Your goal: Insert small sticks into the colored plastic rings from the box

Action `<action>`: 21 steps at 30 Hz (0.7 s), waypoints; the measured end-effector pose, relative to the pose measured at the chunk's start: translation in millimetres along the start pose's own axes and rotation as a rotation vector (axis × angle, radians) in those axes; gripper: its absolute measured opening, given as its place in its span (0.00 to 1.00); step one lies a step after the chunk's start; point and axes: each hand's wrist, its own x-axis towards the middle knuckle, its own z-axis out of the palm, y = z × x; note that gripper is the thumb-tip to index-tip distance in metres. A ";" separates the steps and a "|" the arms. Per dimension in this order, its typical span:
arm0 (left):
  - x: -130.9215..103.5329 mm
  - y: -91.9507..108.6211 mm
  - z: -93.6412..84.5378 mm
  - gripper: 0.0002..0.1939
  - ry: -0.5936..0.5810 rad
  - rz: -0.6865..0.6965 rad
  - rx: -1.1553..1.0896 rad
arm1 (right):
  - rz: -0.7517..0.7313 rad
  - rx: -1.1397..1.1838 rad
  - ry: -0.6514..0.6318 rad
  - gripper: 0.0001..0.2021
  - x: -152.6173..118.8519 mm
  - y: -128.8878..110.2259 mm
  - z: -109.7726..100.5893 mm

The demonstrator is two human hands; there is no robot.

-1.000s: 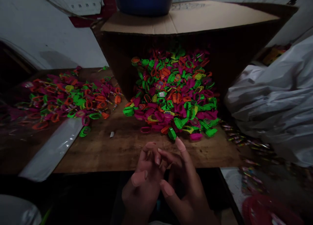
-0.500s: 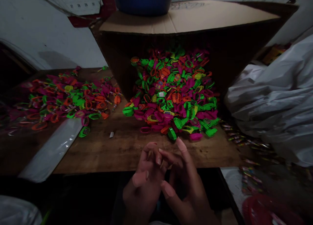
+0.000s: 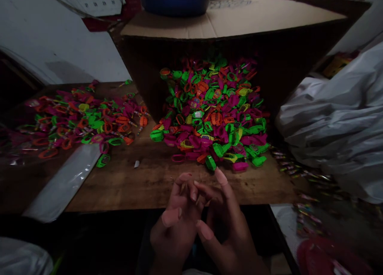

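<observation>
My left hand [image 3: 178,227] and my right hand [image 3: 229,227] are held together at the front edge of the wooden table [image 3: 119,191]. The middle fingers of both touch and overlap, while the thumbs and index fingers stand apart. I see nothing held in either. Pinkish covers, like finger cots, sit on several fingertips. Just beyond my right index finger lies a green toy watch [image 3: 210,162]. It is at the front of a heap of green, pink, orange and yellow toy watches [image 3: 217,117] spilling from a cardboard box [image 3: 233,26] on its side.
At left lies another pile of toy watches [image 3: 95,121] with candy-like sticks, beside a clear plastic bag strip [image 3: 64,183]. A blue tub [image 3: 175,2] stands on the box. White plastic sacking [image 3: 338,119] bulges at right, with small wrapped pieces [image 3: 308,173] and a red object [image 3: 326,257] below.
My hands keep nearly the same pose at the table edge. The view has shifted very slightly; the watches have not visibly moved.
</observation>
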 end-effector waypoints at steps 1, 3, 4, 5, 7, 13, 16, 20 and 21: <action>0.0 0.1 0.1 0.28 -0.006 -0.001 0.001 | 0.002 -0.001 0.000 0.40 0.1 0.0 0.4; 0.1 0.2 0.3 0.28 -0.015 -0.005 0.000 | 0.010 0.002 0.011 0.39 0.1 0.4 1.1; 0.2 0.2 0.3 0.28 -0.018 -0.007 0.000 | 0.014 0.004 0.019 0.38 -0.1 0.6 1.3; 0.3 0.2 0.2 0.28 -0.018 -0.008 -0.001 | 0.016 0.004 0.025 0.38 -0.2 0.7 1.3; 0.5 0.1 -0.1 0.28 -0.015 -0.012 -0.006 | 0.018 0.001 0.013 0.39 -0.2 0.7 0.7; 0.7 -0.3 -1.5 0.28 -0.014 -0.015 -0.029 | 0.028 0.013 -0.024 0.40 1.0 -0.5 -1.6; 0.8 -0.4 -1.5 0.28 -0.019 -0.013 -0.029 | 0.013 0.020 -0.007 0.40 1.8 0.5 -0.6; 1.7 -0.5 -2.0 0.28 -0.048 -0.024 -0.046 | -0.002 0.028 0.003 0.40 2.5 1.5 0.4; 2.0 -0.5 -2.3 0.28 -0.049 -0.026 -0.051 | -0.002 0.027 0.003 0.40 2.6 1.5 0.3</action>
